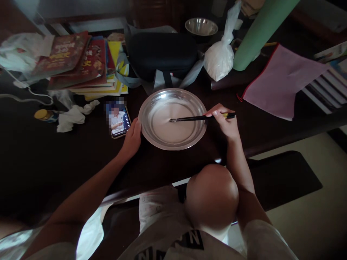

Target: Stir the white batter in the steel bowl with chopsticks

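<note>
A wide, shallow, round stainless-steel pan [172, 119] is set on the dark wooden counter [67, 151] at the centre of the frame. A thin layer of pale, milky liquid [173, 124] is spread over its flat bottom, smooth and even, with no lumps to be seen, though the light is dim.

The left hand [132, 139] is laid against the pan's left rim, fingers curved along the edge, so that the pan is steadied rather than lifted. The right hand [225, 121] is closed in a pinching grip on a pair of dark chopsticks with yellow-banded ends [202, 117], which are held nearly level across the pan, their tips dipped in the liquid near the middle.

The mixing is judged to be well along: the liquid is already in the pan and looks blended, and stirring is what is in hand. What is left cannot be told from this view, beyond the chopsticks not yet being taken out of the pan.

A knotted clear plastic bag of white powder [220, 57] is stood behind the pan at upper right, near a small steel bowl [201, 26] at the top. A lit smartphone [119, 121] is laid just beside the left hand, and crumpled white tissue [73, 116] lies further left.
</note>
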Action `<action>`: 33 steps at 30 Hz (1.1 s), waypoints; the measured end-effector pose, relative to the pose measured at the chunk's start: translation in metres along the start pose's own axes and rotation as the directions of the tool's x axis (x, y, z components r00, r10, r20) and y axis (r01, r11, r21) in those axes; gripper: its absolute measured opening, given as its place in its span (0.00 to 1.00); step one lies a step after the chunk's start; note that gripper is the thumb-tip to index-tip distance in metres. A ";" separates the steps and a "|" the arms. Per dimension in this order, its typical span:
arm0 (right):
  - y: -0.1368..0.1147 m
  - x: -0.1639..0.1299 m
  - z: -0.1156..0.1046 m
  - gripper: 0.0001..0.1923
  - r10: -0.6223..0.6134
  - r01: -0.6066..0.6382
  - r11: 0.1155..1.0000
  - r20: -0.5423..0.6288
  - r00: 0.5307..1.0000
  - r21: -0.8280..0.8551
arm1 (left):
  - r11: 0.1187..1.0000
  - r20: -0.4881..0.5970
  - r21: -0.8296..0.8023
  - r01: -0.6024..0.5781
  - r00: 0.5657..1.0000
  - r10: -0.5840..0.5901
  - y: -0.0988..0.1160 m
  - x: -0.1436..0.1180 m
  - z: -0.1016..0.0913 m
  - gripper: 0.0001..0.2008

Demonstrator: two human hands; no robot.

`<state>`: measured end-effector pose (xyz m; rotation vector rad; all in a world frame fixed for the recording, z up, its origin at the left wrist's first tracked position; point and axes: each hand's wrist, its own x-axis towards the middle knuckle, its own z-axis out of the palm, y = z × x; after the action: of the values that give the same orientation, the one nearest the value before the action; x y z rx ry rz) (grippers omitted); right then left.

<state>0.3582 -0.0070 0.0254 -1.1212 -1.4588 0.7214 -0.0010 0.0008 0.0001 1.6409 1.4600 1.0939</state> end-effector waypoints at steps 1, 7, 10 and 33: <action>0.000 0.000 0.000 0.23 0.004 -0.004 1.000 -0.034 0.999 0.000 | 1.000 0.000 -0.003 -0.001 1.000 0.001 0.000 0.000 0.000 0.33; 0.000 -0.001 0.000 0.23 0.011 -0.012 1.000 0.015 1.000 0.021 | 1.000 -0.012 0.003 0.006 1.000 -0.006 0.003 0.000 0.001 0.31; 0.000 0.000 0.000 0.21 -0.004 0.004 1.000 0.001 1.000 0.009 | 1.000 -0.008 0.013 0.014 1.000 -0.014 0.002 0.000 0.001 0.30; 0.001 0.000 0.000 0.23 0.008 -0.005 0.999 -0.082 0.997 0.033 | 1.000 0.007 0.000 0.009 1.000 -0.009 -0.006 0.001 0.000 0.33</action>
<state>0.3589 -0.0069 0.0240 -1.1182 -1.3698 0.6935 -0.0037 0.0023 -0.0049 1.6354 1.4611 1.0826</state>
